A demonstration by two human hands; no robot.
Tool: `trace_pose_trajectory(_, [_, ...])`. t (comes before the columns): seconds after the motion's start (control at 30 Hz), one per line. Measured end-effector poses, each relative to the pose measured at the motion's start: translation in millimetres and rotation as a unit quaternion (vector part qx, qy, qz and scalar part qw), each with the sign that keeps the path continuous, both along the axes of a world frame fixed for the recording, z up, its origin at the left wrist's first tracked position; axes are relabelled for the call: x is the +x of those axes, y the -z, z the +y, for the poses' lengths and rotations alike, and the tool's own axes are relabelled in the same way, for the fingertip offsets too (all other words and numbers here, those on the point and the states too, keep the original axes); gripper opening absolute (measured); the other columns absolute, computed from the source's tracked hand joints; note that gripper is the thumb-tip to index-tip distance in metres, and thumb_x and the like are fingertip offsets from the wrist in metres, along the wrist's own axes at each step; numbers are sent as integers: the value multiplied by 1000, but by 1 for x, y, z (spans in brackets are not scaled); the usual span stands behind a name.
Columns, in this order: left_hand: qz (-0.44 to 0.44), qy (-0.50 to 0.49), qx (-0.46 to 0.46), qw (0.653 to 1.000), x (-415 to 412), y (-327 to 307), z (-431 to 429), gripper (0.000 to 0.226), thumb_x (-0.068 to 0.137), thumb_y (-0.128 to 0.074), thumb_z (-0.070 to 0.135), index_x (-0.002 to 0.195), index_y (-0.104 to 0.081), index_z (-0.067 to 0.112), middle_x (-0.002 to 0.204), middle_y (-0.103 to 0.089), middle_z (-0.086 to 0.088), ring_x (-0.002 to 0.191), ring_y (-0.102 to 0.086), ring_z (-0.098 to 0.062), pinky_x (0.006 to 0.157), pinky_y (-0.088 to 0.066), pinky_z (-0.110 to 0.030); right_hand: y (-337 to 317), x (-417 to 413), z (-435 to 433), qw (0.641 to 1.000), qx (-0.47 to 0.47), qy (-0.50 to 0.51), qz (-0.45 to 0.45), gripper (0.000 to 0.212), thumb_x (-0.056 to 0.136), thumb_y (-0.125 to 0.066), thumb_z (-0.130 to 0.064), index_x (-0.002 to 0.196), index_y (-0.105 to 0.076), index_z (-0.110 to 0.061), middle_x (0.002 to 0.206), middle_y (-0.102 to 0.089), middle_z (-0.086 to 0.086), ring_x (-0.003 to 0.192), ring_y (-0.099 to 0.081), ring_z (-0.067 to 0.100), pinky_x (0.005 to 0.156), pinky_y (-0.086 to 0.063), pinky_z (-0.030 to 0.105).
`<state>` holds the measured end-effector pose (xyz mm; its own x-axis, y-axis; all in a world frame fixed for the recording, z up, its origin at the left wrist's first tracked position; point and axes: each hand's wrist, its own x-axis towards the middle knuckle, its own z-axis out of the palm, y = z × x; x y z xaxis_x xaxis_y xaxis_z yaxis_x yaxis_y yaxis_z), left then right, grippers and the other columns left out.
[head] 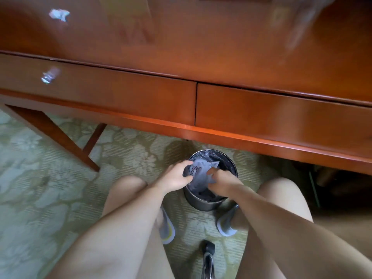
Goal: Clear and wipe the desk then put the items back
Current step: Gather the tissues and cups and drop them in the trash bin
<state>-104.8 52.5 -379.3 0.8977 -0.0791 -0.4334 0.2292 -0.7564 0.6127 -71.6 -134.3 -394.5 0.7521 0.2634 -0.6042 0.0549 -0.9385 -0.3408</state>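
Grey crumpled paper or wrapper sits pinched between both hands directly over the mouth of a small dark metal bin on the carpet, just under the front edge of the bench. The left hand curls its grip around the sheet's left end; the right hand closes on the right end, fingers folded down. The sheet's long axis runs roughly left to right across the opening, so the likely move is straight down into the liner. Room is tight: knees flank the bin and the drawer fronts overhang it. On the bench top, a small white scrap lies far left, well apart from both hands, apparently yet to be cleared.
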Motion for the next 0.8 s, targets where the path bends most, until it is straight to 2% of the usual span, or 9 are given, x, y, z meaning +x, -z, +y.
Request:
trace_pose_trajectory(0.17, [-47, 0, 30, 998, -23, -57, 28, 53, 93, -58, 25, 144, -43, 26, 149, -43, 4, 138, -39, -16, 113, -29, -29, -53, -15, 18, 997, 2, -55, -47, 47, 88, -52, -25, 134, -48, -26, 124, -63, 4, 114, -59, 27, 96, -48, 34])
trace_pose_trajectory(0.3, [-78, -8, 58, 995, -40, -101, 49, 52, 93, -59, 28, 142, -44, 29, 148, -45, 5, 137, -40, -16, 113, -31, -32, -101, -26, 30, 990, 27, -87, -104, 41, 88, -56, -23, 130, -52, -25, 119, -66, 1, 114, -58, 25, 97, -46, 34])
trace_pose_trajectory(0.43, [-98, 5, 74, 992, -59, -147, 63, 49, 93, -59, 30, 140, -45, 31, 145, -48, 8, 134, -42, -13, 113, -32, -35, -150, -36, 36, 985, 58, -106, -124, 39, 88, -58, -22, 127, -55, -25, 116, -68, -3, 113, -59, 19, 98, -46, 30])
trace_pose_trajectory(0.53, [-129, 4, 73, 989, -70, -190, 77, 39, 94, -58, 29, 132, -53, 32, 132, -59, 9, 121, -54, -8, 107, -41, -33, -189, -39, 38, 979, 88, -121, -140, 32, 90, -58, -21, 121, -59, -25, 111, -70, -3, 109, -61, 17, 96, -48, 33])
trace_pose_trajectory(0.67, [-223, -56, 74, 970, -66, -246, 99, 19, 94, -53, 28, 107, -61, 39, 101, -68, 16, 93, -65, -5, 91, -53, -38, -240, -33, 37, 962, 148, -115, -199, 22, 92, -53, -19, 108, -61, -32, 109, -68, -3, 103, -62, 17, 94, -50, 34])
trace_pose_trajectory(0.8, [-325, -132, 89, 932, -41, -292, 120, 18, 95, -51, 26, 106, -60, 36, 101, -67, 9, 92, -65, -12, 88, -55, -38, -288, -18, 26, 947, 204, -87, -234, 18, 95, -53, -15, 106, -63, -26, 98, -70, -4, 90, -67, 11, 84, -53, 25])
